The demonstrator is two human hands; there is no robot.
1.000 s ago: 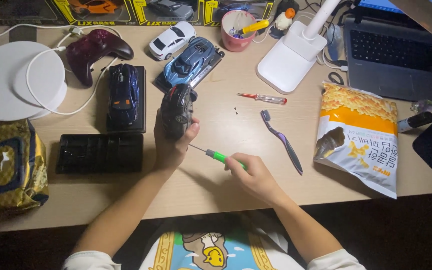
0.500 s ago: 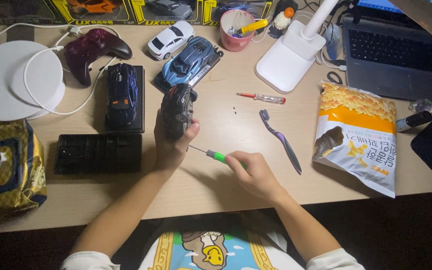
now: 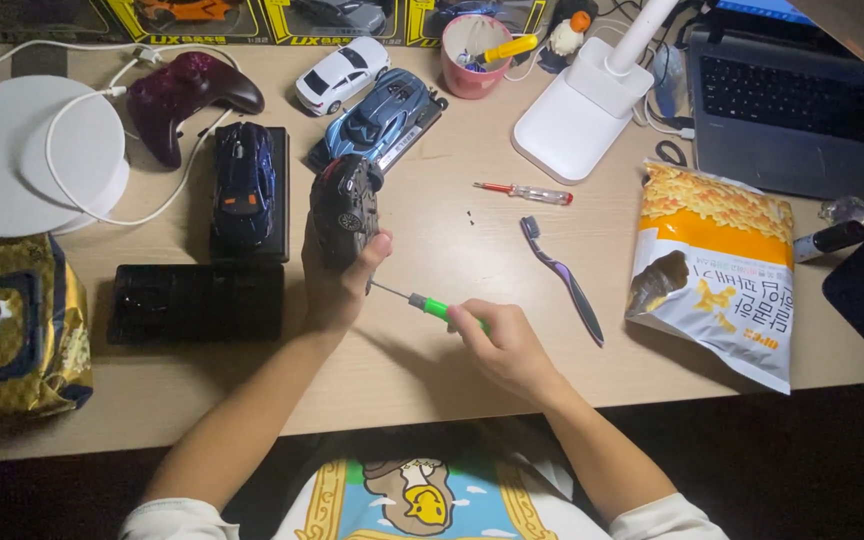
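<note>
Mid-frame, the left hand [image 3: 335, 283] grips a black toy car [image 3: 345, 207]; the right hand [image 3: 500, 343] pinches a green screwdriver [image 3: 422, 303], tip seemingly at the car's underside.

Bare desk [image 3: 432, 370] runs along the near edge, and a hand could slide freely there between the black tray [image 3: 197, 302] on the left and the snack bag [image 3: 717, 280] on the right. Mid-desk, an open patch lies between the dark car [image 3: 345, 207] and the toothbrush [image 3: 562, 280], crossed only by the red screwdriver [image 3: 524, 193] and a few tiny specks. Farther back it is crowded: lamp base [image 3: 577, 125], pink cup [image 3: 477, 55], blue car [image 3: 377, 120], white car [image 3: 340, 73], laptop [image 3: 802, 110].
</note>
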